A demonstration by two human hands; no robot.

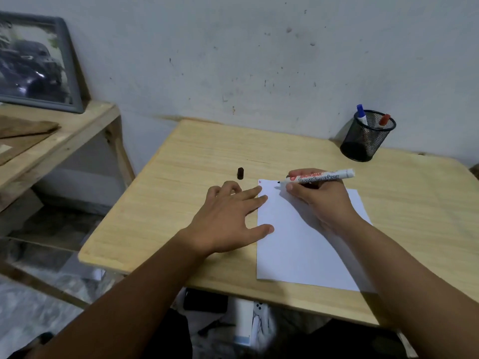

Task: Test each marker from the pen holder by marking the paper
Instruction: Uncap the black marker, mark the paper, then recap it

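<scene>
Seen from the head camera, looking down: a light wooden worktop (207, 156) stands against a pale, scuffed wall (259, 47). A white sheet of paper (298, 250) lies right of centre, its long axis running from the near edge of the worktop toward the wall, its near edge close to the worktop's front edge.

Right hand (318, 200) rests on the upper part of the paper, its grip pinching a white board marker (320, 177) between thumb and fingers. The marker's long axis lies almost level, left to right, tilted slightly: its black tip points left and touches or nearly touches the paper near the sheet's top left corner; its blunt end points right. 2 tiny marks, 1 of them red, show just at that corner.

Left hand (233, 218) lies flat, fingers spread, palm down, with fingertips and thumb on the paper's left edge, holding nothing.

A small black cap (240, 173) stands on the bare worktop just beyond the left hand, apart from the paper.

At the far right corner, near the wall, a black mesh pen holder (365, 137) contains 2 markers: a blue-capped marker (361, 115) and a red-capped marker (384, 121), both leaning, caps up.

Open wood stretches left of the paper and between paper and holder. A wooden shelf (51, 141) with a framed picture (36, 63) stands at the left, separated from the worktop by a gap.
</scene>
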